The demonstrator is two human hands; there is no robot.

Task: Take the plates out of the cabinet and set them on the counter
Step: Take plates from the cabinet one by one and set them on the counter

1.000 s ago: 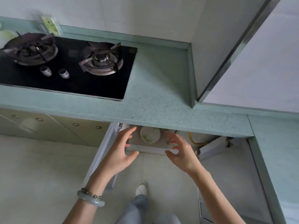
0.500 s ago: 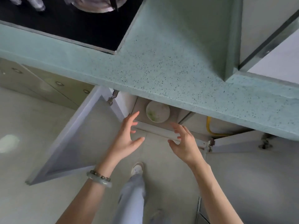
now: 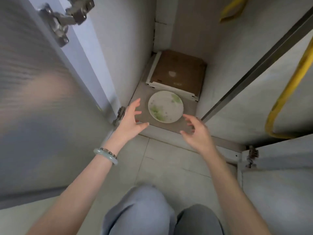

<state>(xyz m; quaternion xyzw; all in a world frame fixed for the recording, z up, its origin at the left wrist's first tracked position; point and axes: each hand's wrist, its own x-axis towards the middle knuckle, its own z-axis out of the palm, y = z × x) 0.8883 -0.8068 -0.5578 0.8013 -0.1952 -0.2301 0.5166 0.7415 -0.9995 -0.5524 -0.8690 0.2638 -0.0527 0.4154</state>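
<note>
A white plate with green leaf marks [image 3: 165, 106] lies on the floor of the open cabinet [image 3: 142, 114], near its front edge; it looks like the top of a small stack. My left hand [image 3: 131, 118] hovers just left of the plate, fingers spread and empty. My right hand [image 3: 197, 131] hovers at the plate's lower right, fingers loosely bent and empty. Neither hand touches the plate. The counter is out of view.
A flat brown cardboard box [image 3: 177, 72] lies behind the plate at the cabinet's back. The open door [image 3: 42, 99] stands at the left with its hinge [image 3: 64, 19]. A yellow hose [image 3: 288, 82] hangs in the right compartment. My knees [image 3: 160, 212] are below.
I have crouched down, so the view dropped from the counter and stove into the cabinet. Both hands have moved closer to the plate, one on each side.
</note>
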